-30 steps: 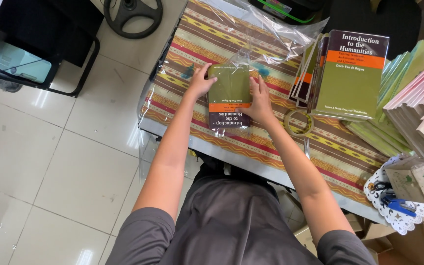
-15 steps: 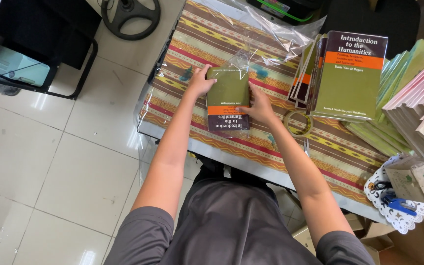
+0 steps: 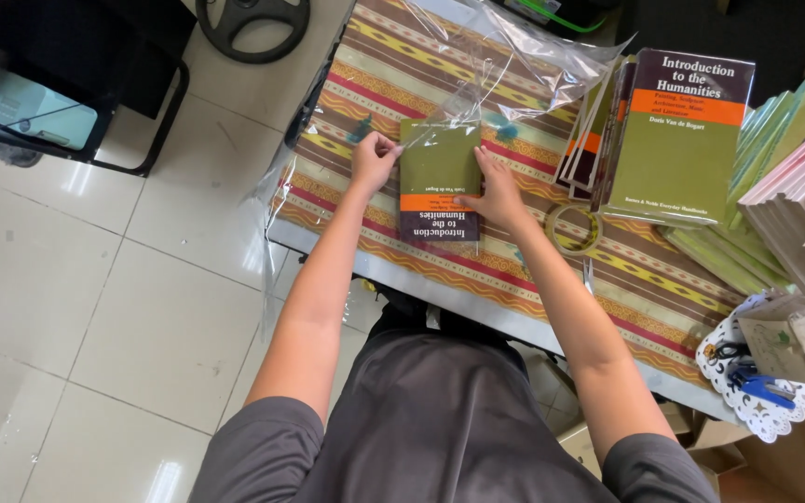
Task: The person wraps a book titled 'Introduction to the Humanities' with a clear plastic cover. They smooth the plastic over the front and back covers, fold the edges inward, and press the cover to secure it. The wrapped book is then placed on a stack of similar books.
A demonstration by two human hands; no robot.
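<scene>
An olive-green paperback book (image 3: 438, 182) lies on the striped tablecloth (image 3: 375, 74) near the table's near edge. The left hand (image 3: 372, 160) pinches the clear plastic wrap (image 3: 505, 56) at the book's far-left corner; the right hand (image 3: 498, 191) presses flat against its right edge.

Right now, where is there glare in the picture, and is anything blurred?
Head view: bright glare on the floor tiles and on the clear plastic above the book; left hand and right hand are sharp; the frame's edges look slightly soft and stretched.
</scene>
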